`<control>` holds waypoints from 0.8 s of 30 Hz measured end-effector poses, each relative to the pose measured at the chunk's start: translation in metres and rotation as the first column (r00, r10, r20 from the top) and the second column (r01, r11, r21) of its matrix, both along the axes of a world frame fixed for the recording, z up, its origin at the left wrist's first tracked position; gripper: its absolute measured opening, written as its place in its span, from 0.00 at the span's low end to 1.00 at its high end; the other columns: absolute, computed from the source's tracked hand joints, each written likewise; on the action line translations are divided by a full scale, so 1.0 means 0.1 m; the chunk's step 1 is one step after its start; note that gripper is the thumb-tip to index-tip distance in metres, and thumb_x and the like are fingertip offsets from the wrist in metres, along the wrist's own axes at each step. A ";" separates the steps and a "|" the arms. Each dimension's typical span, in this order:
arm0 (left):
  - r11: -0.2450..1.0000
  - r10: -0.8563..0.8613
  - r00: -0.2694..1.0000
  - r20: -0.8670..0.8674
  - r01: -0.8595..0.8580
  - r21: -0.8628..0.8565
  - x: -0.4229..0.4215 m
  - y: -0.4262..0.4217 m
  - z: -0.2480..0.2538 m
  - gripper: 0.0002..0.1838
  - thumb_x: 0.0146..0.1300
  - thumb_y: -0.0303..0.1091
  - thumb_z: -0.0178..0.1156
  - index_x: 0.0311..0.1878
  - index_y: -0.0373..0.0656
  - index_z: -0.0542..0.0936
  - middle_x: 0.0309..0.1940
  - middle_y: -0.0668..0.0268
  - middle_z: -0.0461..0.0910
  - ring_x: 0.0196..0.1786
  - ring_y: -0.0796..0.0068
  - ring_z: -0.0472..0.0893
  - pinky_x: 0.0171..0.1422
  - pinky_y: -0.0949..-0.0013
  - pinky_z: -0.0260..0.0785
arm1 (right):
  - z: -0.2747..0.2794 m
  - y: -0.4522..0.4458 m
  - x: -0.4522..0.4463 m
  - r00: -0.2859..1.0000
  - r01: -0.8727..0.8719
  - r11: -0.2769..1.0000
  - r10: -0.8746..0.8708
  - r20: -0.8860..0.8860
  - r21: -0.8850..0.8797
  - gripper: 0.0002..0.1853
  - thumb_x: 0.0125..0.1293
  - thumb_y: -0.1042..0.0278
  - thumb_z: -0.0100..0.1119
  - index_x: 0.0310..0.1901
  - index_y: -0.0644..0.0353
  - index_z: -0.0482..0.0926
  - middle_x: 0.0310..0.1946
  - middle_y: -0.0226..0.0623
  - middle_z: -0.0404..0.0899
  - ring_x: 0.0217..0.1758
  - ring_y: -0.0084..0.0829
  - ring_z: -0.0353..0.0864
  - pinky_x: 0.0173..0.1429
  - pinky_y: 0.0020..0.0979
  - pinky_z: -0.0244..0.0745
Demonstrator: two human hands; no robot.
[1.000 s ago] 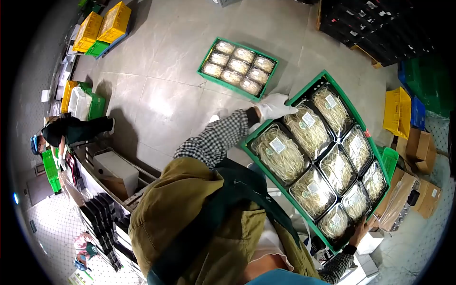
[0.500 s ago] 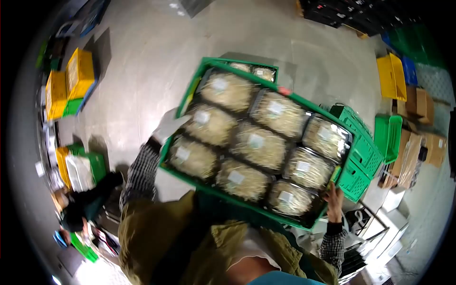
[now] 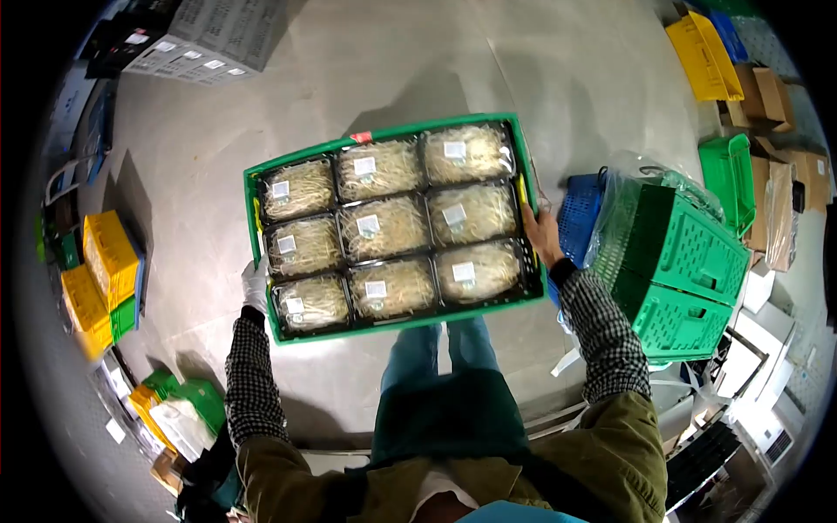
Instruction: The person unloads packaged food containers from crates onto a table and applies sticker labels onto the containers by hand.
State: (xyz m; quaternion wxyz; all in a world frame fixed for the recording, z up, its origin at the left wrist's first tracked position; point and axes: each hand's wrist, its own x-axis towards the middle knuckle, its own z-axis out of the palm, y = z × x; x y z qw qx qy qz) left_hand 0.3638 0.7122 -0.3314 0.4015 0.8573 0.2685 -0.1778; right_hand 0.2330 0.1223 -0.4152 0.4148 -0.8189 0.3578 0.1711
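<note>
While you seem to be mid-carry, the green crate of packs is between your hands: your right hand grips its right end, and your left hand, fingers partly hidden, seems clasped on its left end. The next move probably calls for even support. Unlike half a second ago, the crate sits nearly square to you, a blue basket showing beyond its right end.

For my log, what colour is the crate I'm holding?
The crate is green, seen best in the head view.
</note>
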 end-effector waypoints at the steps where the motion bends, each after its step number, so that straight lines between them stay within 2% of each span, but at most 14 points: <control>1: 1.000 0.023 0.998 -0.051 -0.023 0.002 0.13 -0.04 -0.30 0.13 0.64 0.43 0.59 0.31 0.43 0.77 0.17 0.79 0.65 0.20 0.86 0.62 0.24 0.76 0.53 | -0.32 0.00 0.15 0.997 0.000 0.999 0.003 0.073 -0.047 0.28 0.66 0.45 0.48 0.29 0.70 0.75 0.25 0.61 0.75 0.33 0.58 0.76 0.35 0.48 0.67; 4: 0.996 -0.037 0.998 -0.044 0.040 0.078 0.49 -0.10 -1.30 0.13 0.66 0.41 0.55 0.34 0.41 0.77 0.21 0.74 0.67 0.24 0.83 0.64 0.27 0.73 0.56 | -1.15 0.00 0.50 0.982 0.052 0.999 -0.050 0.185 -0.003 0.26 0.66 0.46 0.48 0.32 0.68 0.75 0.26 0.59 0.75 0.34 0.59 0.75 0.35 0.48 0.67; 6: 0.989 -0.132 0.988 -0.085 0.137 0.052 0.66 -0.12 -1.90 0.12 0.66 0.40 0.54 0.35 0.39 0.77 0.22 0.73 0.68 0.26 0.82 0.65 0.29 0.73 0.57 | -1.59 -0.02 0.57 0.955 0.073 0.996 -0.054 0.292 -0.055 0.19 0.68 0.55 0.49 0.36 0.67 0.74 0.27 0.58 0.76 0.34 0.60 0.74 0.35 0.49 0.66; 8: 0.982 -0.026 0.998 -0.064 0.038 0.183 0.62 -0.25 -2.06 0.10 0.66 0.36 0.52 0.39 0.38 0.75 0.23 0.73 0.68 0.28 0.81 0.66 0.32 0.72 0.58 | -1.61 0.01 0.52 0.952 0.120 0.992 -0.108 0.285 -0.024 0.15 0.67 0.60 0.50 0.40 0.67 0.73 0.30 0.59 0.76 0.37 0.59 0.73 0.38 0.49 0.66; 9: 0.995 -0.021 0.996 -0.089 0.030 0.097 0.60 -0.37 -2.07 0.10 0.67 0.33 0.50 0.45 0.38 0.74 0.27 0.72 0.69 0.30 0.79 0.67 0.35 0.72 0.60 | -1.62 -0.08 0.50 0.908 0.134 0.990 -0.102 0.407 -0.053 0.15 0.66 0.64 0.52 0.47 0.68 0.72 0.39 0.59 0.75 0.44 0.57 0.72 0.44 0.46 0.67; 10: 0.976 -0.205 0.978 0.041 0.202 0.078 0.67 -0.69 -2.01 0.12 0.67 0.35 0.50 0.49 0.40 0.73 0.31 0.74 0.68 0.33 0.81 0.65 0.38 0.74 0.60 | -1.61 -0.10 0.43 0.901 0.186 0.970 -0.103 0.423 -0.160 0.18 0.66 0.62 0.53 0.51 0.68 0.69 0.43 0.58 0.74 0.47 0.55 0.72 0.48 0.44 0.67; 11: 0.983 -0.183 0.982 0.037 0.184 -0.011 0.52 0.04 -2.28 0.16 0.68 0.33 0.48 0.56 0.39 0.71 0.42 0.68 0.72 0.45 0.73 0.71 0.51 0.72 0.64 | -1.47 -0.08 0.27 0.896 0.234 0.935 -0.102 0.433 -0.265 0.22 0.66 0.61 0.53 0.55 0.68 0.67 0.47 0.57 0.73 0.50 0.53 0.72 0.52 0.41 0.68; 12: 0.988 -0.098 0.991 -0.092 0.086 -0.127 0.37 -0.12 -1.97 0.16 0.69 0.33 0.46 0.57 0.40 0.71 0.42 0.69 0.72 0.45 0.74 0.71 0.52 0.71 0.64 | -1.34 -0.05 0.10 0.894 0.279 0.887 -0.100 0.438 -0.367 0.25 0.67 0.59 0.53 0.59 0.69 0.65 0.52 0.55 0.71 0.53 0.52 0.72 0.55 0.38 0.68; 13: 0.991 -0.088 0.992 -0.087 0.078 -0.104 0.18 -0.14 -1.95 0.13 0.68 0.36 0.47 0.52 0.43 0.72 0.34 0.74 0.70 0.35 0.82 0.67 0.39 0.77 0.62 | -1.30 -0.01 -0.09 0.891 0.357 0.878 -0.218 0.399 -0.318 0.28 0.66 0.59 0.55 0.60 0.69 0.63 0.55 0.56 0.68 0.57 0.52 0.70 0.58 0.39 0.66; 14: 0.991 -0.064 0.901 -0.429 0.107 0.076 0.09 0.21 -1.94 0.10 0.68 0.34 0.46 0.47 0.45 0.74 0.29 0.72 0.72 0.30 0.80 0.71 0.32 0.78 0.64 | -1.33 0.07 -0.28 0.874 0.436 0.859 -0.333 0.355 -0.269 0.31 0.65 0.59 0.57 0.62 0.69 0.60 0.59 0.56 0.65 0.60 0.52 0.67 0.61 0.39 0.65; 16: 0.986 0.139 0.763 -0.632 -0.048 0.159 -0.20 0.25 -1.94 0.07 0.64 0.27 0.44 0.42 0.40 0.72 0.29 0.61 0.72 0.33 0.66 0.78 0.30 0.70 0.70 | -1.44 0.32 -0.49 0.749 0.629 0.776 -0.593 0.296 -0.038 0.31 0.62 0.63 0.60 0.62 0.69 0.60 0.56 0.57 0.67 0.57 0.50 0.69 0.60 0.41 0.65; 18: 0.963 0.254 0.819 -0.514 -0.163 0.216 -0.26 -0.17 -1.97 0.10 0.60 0.27 0.46 0.44 0.37 0.73 0.28 0.61 0.76 0.25 0.67 0.77 0.27 0.68 0.71 | -1.37 0.29 -0.40 0.519 0.790 0.538 -0.842 0.149 0.294 0.30 0.65 0.69 0.56 0.64 0.66 0.55 0.56 0.55 0.67 0.57 0.47 0.70 0.61 0.36 0.64; 22: 0.932 0.341 0.800 -0.494 -0.219 0.289 -0.25 -0.48 -1.97 0.11 0.66 0.27 0.47 0.49 0.34 0.70 0.32 0.58 0.79 0.25 0.68 0.79 0.28 0.69 0.71 | -1.67 0.37 -0.47 0.538 0.807 0.571 -0.817 0.208 0.154 0.26 0.66 0.73 0.51 0.64 0.63 0.54 0.58 0.57 0.64 0.59 0.51 0.69 0.63 0.37 0.63; 24: 0.934 0.177 0.816 -0.551 0.038 0.356 -0.23 -0.61 -1.91 0.12 0.69 0.31 0.46 0.50 0.35 0.70 0.32 0.58 0.80 0.25 0.69 0.80 0.26 0.70 0.71 | -1.63 0.30 -0.46 0.439 0.837 0.454 -0.890 0.119 0.307 0.26 0.65 0.74 0.51 0.63 0.63 0.54 0.61 0.61 0.61 0.61 0.55 0.67 0.63 0.39 0.64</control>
